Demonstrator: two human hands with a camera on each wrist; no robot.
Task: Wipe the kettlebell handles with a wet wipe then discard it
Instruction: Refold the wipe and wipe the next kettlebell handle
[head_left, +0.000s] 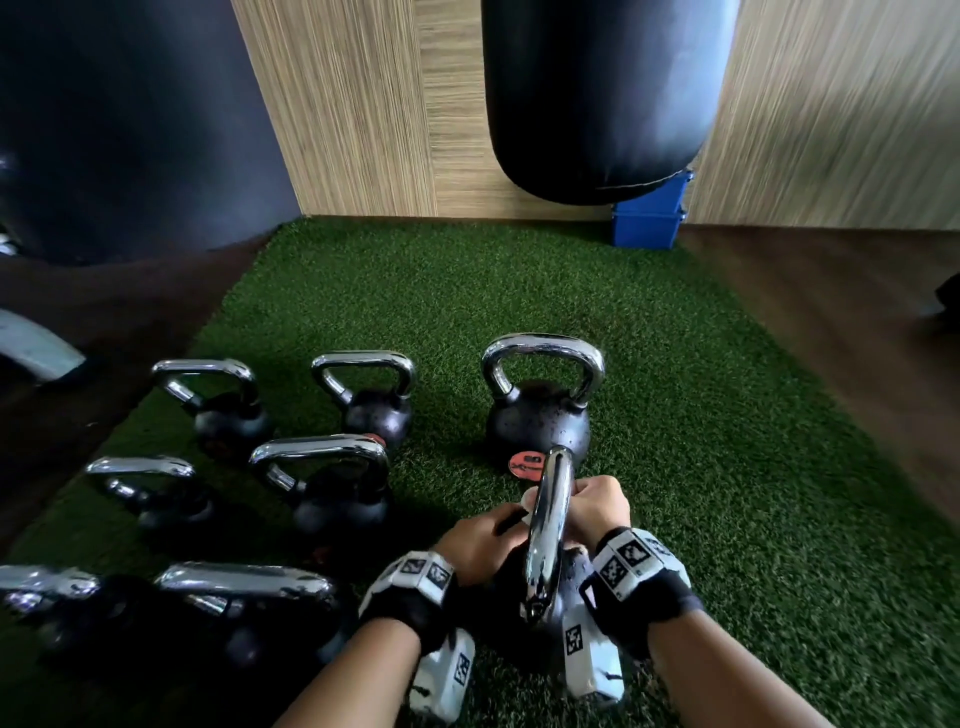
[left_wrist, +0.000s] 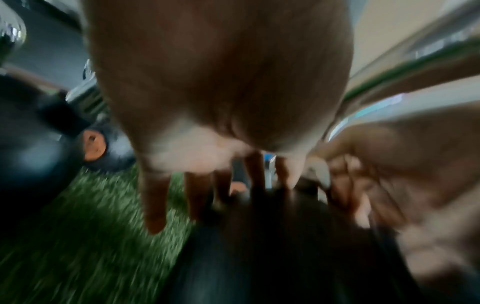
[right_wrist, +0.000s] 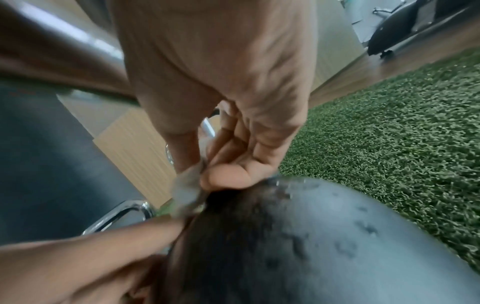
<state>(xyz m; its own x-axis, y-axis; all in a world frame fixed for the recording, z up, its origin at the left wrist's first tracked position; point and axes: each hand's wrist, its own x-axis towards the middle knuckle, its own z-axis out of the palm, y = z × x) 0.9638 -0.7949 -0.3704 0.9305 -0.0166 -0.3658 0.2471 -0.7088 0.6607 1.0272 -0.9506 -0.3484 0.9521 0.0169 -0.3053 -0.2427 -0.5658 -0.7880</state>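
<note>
**Both hands at the near kettlebell's handle**

My left hand (head_left: 480, 543) and right hand (head_left: 597, 512) sit on either side of the handle (head_left: 548, 530) of the nearest kettlebell (right_wrist: 324, 246), wrists bent down, knuckles up. My right thumb and fingers pinch a crumpled white wipe (right_wrist: 188, 190) against the base of the handle, just above the ball. My left fingers (left_wrist: 155, 205) point down, loosely spread, their tips close to the wipe; the wrist view is too blurred for me to tell whether they grip anything. Both wrists wear black straps with white marker blocks.

I count nine kettlebells: the one between my hands, seven to my left in rough rows, and one (head_left: 540, 410) just beyond my hands. Each has a round, matte black, pitted ball and a smooth, mirror-bright chrome loop. The one beyond my hands bears an orange round label low on its front.

All stand on a mat (head_left: 701, 415) of short, tufted green turf. Past it, to the right, the floor is dark wood. Farther off hangs one smooth black punching bag (head_left: 602, 93), with one blue bin (head_left: 647, 223) behind it, against a pale wood-grain wall.
</note>
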